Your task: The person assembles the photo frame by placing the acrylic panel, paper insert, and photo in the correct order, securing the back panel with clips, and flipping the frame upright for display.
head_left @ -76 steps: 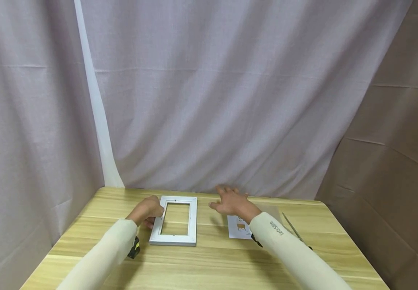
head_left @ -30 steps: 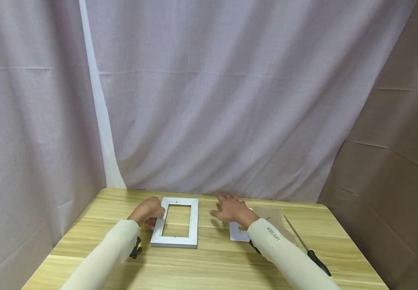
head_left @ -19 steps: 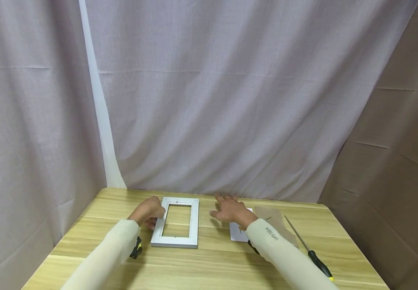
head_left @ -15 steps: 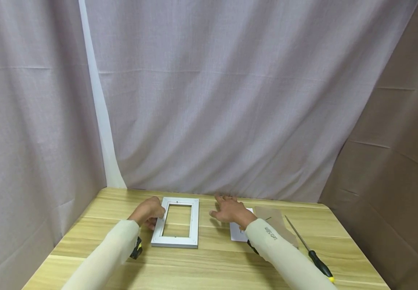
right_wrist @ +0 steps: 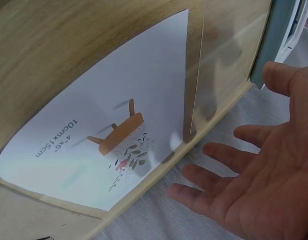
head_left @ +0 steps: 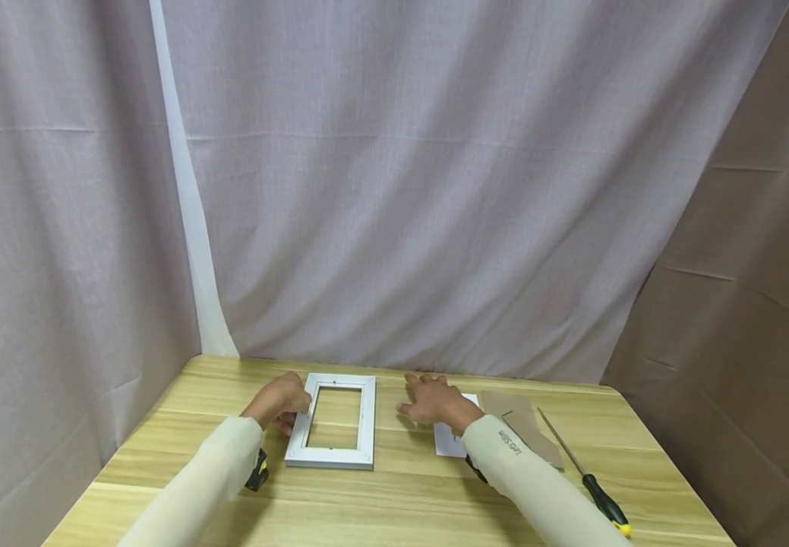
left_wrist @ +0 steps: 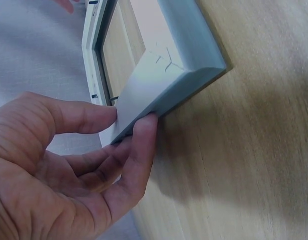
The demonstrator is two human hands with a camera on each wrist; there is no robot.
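Frame (head_left: 331, 419) edge in left hand (head_left: 278, 399)

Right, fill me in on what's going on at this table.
A person sits at a wooden table. Their left hand pinches the side edge of a grey picture frame lying flat. The right hand, fingers spread, is over the table beside a printed card and a clear sheet. A brown backing board and a screwdriver lie to the right, untouched.

Cream long sleeves, bare hands

Both sleeves (head_left: 203, 479) fit tightly; the right sleeve (head_left: 531, 486) bears small dark lettering near the wrist.
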